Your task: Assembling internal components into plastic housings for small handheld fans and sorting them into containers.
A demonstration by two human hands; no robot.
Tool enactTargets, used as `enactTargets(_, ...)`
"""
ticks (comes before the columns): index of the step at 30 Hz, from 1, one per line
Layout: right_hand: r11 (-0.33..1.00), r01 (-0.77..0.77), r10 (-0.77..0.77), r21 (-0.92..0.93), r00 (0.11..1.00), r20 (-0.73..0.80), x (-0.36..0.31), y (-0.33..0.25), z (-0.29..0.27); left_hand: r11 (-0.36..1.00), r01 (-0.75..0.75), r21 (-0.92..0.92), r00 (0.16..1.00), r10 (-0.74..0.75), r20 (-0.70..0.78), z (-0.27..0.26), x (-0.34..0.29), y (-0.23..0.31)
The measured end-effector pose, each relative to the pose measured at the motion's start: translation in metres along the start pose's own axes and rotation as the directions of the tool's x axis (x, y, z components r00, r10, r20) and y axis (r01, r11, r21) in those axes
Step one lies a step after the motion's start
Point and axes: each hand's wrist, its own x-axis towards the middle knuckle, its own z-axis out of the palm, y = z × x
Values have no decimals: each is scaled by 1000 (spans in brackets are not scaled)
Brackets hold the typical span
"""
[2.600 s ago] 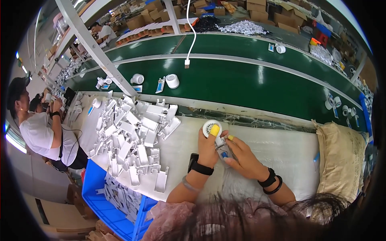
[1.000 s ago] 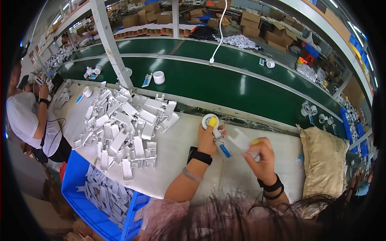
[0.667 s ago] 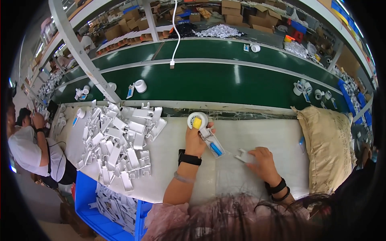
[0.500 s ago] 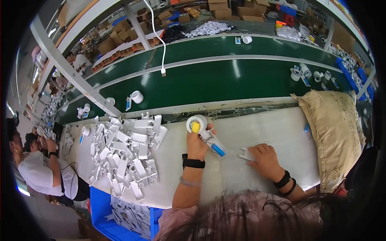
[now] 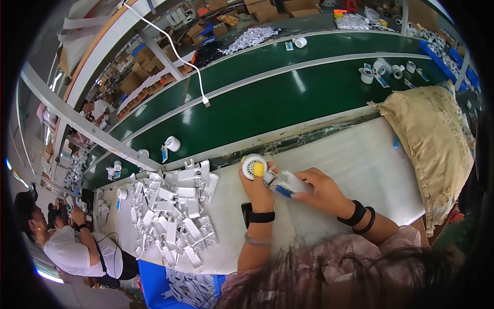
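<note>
My left hand (image 5: 259, 194) is closed around the round white head of a small handheld fan (image 5: 250, 166), with a yellow wrap on the thumb laid across its grille. The fan's handle points right, and a blue battery (image 5: 283, 191) shows along it. In my right hand (image 5: 329, 194) is a white plastic handle cover (image 5: 294, 182), gripped by the fingers and held against the handle. Whether the cover is seated cannot be made out. To the left lies a heap of similar white plastic covers (image 5: 172, 219) on the worktable (image 5: 329, 149).
A blue bin (image 5: 153, 284) of white parts stands below the table's near edge. Beyond runs a green conveyor belt (image 5: 247, 110) carrying several fans (image 5: 173, 143). A tan sack (image 5: 429, 139) sits at right, a white cable (image 5: 177, 49) hangs overhead, and a co-worker (image 5: 77, 252) is at left.
My right hand has lifted the white cover off the table and brought it left to the fan's handle. My left thumb now lies over the grille. The whole view has tilted.
</note>
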Motion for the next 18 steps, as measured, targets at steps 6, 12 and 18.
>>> enactTargets(6, 1000, 5, -4, 15, 999, -54, 2, -3, 30, 998, -56, -7, 998, 55, -43, 0, -1, -1)
enactTargets(12, 1000, -17, 17, 10, 997, -72, 6, -5, 37, 998, -54, -12, 994, 53, -93, 1, 0, -3)
enactTargets(18, 1000, -16, 16, -4, 996, -82, 7, -5, 42, 997, -65, -29, 995, 63, -75, 4, -4, -3)
